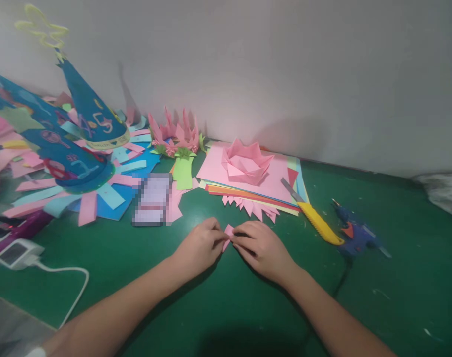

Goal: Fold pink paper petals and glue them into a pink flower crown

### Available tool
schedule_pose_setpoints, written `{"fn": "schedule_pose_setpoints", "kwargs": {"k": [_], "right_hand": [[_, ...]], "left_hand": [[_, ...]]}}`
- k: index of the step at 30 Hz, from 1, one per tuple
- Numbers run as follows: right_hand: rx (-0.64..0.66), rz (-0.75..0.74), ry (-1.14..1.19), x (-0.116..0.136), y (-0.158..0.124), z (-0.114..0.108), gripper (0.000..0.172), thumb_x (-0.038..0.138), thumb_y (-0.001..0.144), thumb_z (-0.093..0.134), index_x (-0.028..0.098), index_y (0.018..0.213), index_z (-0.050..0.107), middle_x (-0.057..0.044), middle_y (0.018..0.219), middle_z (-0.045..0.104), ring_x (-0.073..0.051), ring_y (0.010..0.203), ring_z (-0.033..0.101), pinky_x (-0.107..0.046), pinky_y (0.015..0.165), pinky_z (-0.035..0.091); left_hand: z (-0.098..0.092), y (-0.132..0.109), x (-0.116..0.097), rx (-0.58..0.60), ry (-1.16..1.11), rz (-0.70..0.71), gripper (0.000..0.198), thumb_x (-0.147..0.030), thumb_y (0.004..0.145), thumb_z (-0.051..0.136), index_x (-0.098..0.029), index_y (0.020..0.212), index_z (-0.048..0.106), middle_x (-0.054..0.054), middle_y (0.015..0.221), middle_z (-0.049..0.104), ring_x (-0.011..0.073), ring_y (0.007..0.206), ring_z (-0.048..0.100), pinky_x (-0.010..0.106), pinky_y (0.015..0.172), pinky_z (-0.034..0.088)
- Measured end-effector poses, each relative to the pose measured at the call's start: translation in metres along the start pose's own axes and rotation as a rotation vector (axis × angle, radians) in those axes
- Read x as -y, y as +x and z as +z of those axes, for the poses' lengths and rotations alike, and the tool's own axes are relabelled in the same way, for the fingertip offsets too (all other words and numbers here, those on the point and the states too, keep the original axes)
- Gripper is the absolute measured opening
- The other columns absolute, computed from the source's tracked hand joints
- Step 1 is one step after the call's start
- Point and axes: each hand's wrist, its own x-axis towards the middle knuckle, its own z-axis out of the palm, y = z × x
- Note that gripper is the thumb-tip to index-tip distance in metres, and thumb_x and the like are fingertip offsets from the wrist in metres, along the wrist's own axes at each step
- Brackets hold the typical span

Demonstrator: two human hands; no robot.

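A small piece of pink paper (227,232) is pinched between both hands, just above the green tabletop. My left hand (199,243) is closed on its left edge with thumb and fingertips. From the other side, my right hand (263,250) grips the same paper, its fingers pressed together. Just beyond the hands lies a row of pointed pink paper pieces (253,207), partly under a stack of coloured paper sheets (211,168). A folded pink paper flower (247,162) rests on that stack.
At right lie a yellow-handled cutter (318,223) and a blue glue gun (359,240). A blurred phone (151,201) lies left of the hands. Decorated blue paper cones (88,104) and a pink paper crown (177,136) stand behind. A white cable (85,277) curves at left.
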Motion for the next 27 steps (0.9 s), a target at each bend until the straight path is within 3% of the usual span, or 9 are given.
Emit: {"fn": "schedule_pose_setpoints", "kwargs": {"k": [14, 27], "right_hand": [[-0.035, 0.069, -0.058, -0.001, 0.001, 0.002, 0.021, 0.017, 0.087, 0.047, 0.017, 0.095, 0.066, -0.009, 0.095, 0.064, -0.021, 0.092, 0.054, -0.039, 0.081, 0.044], [0.091, -0.105, 0.12, 0.013, 0.002, 0.004, 0.02, 0.018, 0.088, 0.047, 0.017, 0.096, 0.065, -0.007, 0.086, 0.062, -0.019, 0.088, 0.051, -0.037, 0.081, 0.042]], "left_hand": [[0.005, 0.01, 0.017, -0.083, 0.065, 0.18, 0.021, -0.02, 0.086, 0.05, -0.018, 0.09, 0.071, 0.007, 0.09, 0.057, 0.016, 0.083, 0.051, 0.029, 0.075, 0.042], [-0.002, 0.011, 0.02, -0.009, 0.125, 0.047, 0.017, -0.029, 0.084, 0.056, -0.033, 0.092, 0.071, 0.002, 0.087, 0.056, 0.0168, 0.083, 0.045, 0.032, 0.073, 0.031]]}}
